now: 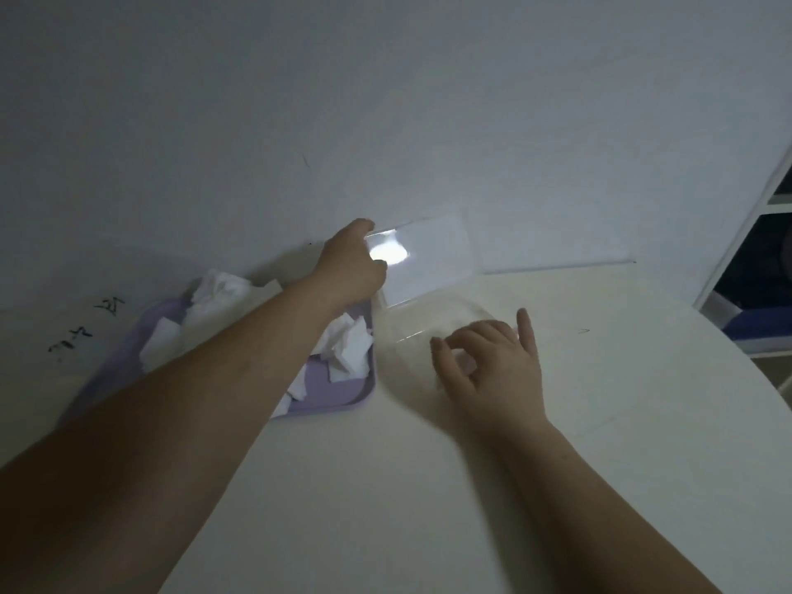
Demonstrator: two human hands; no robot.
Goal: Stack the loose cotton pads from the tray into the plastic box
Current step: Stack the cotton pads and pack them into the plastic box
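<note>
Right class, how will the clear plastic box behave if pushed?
The clear plastic box looks thin-walled and seemingly empty, so probably light and apt to slide on the smooth white table. Its raised clear lid, gripped by the left hand, may tip it backwards, which is perhaps why the right hand rests on it.

The pale, round-edged table [385, 486] before me, set against the wall. Directly on it: at my left, a lilac tray [343, 405]; just beside its right rim, a clear plastic box [407, 336], lid [433, 267] raised toward the wall. Farther right, a small dark pen mark [583, 331].
</note>
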